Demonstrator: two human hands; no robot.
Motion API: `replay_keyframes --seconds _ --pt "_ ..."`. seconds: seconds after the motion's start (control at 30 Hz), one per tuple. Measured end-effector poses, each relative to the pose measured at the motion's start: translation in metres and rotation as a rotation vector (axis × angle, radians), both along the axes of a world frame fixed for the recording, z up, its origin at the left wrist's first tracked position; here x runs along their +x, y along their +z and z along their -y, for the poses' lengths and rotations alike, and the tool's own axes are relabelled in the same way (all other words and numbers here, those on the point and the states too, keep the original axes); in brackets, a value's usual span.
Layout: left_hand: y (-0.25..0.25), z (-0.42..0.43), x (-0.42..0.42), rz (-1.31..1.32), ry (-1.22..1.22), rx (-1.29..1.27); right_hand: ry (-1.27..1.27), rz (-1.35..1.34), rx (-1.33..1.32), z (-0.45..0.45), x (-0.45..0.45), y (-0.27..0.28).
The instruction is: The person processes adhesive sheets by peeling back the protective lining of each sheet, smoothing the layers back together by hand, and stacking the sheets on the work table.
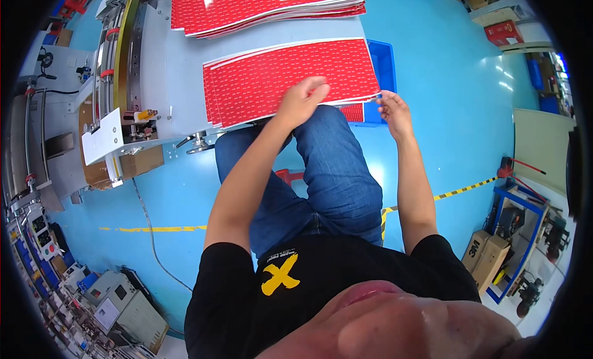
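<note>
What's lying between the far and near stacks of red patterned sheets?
In the head view, only bare grey tabletop lies between the far stack and the near stack.

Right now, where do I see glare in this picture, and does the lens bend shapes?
Head view: white glare spots the upper stack of red printed sheets, and bright streaks lie on the blue floor; same head view: strong fisheye curving, with black corners.

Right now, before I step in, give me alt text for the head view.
The left hand of a seated person is over a stack of red patterned sheets; the right hand has its fingertips at the stack's near right corner. A second red stack lies farther back on the grey table, with a blue bin to the right.
</note>
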State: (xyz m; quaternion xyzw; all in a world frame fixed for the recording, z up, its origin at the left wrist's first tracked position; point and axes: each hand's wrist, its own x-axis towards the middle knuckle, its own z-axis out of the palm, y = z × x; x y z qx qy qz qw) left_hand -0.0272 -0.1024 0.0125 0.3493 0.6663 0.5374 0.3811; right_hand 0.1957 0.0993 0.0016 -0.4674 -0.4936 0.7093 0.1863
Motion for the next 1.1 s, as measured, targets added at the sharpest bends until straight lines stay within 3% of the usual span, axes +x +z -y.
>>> replay_keyframes --seconds 0.07,0.13,0.23,0.3,0.4,0.5,0.73,0.93,0.97,1.07,1.1 --pt "-0.004 0.028 -0.021 -0.658 0.178 -0.042 -0.071 0.040 0.046 -0.005 0.010 -0.001" --pt "-0.017 0.060 -0.048 -1.033 0.266 -0.136 -0.052 0.105 0.308 -0.001 0.001 0.004" --pt "-0.025 0.081 -0.071 -1.130 0.271 -0.439 0.164 0.078 0.635 0.025 -0.055 0.006" --pt "-0.030 0.084 -0.083 -1.159 0.248 -0.582 0.558 0.082 1.113 0.052 -0.109 0.025" --pt "-0.035 0.082 -0.090 -1.194 0.268 -0.579 0.834 0.216 1.431 0.080 -0.169 0.013" --pt "-0.031 0.087 -0.093 -1.198 0.258 -0.580 0.981 0.377 1.531 0.073 -0.178 -0.005" --pt "-0.023 0.090 -0.094 -1.174 0.275 -0.652 0.809 0.758 1.450 0.005 -0.114 -0.006" --pt "-0.005 0.082 -0.106 -1.093 0.319 -0.726 0.751 0.802 1.407 0.004 -0.109 -0.008" --pt "-0.001 0.078 -0.123 -1.069 0.364 -0.419 0.742 0.788 1.417 0.004 -0.108 -0.010" --pt "0.053 0.041 -0.144 -1.488 0.353 -0.119 0.736 0.765 1.419 0.004 -0.108 -0.009" --pt "0.056 0.034 -0.155 -1.566 0.368 -0.202 0.725 0.748 1.444 0.003 -0.107 -0.011"
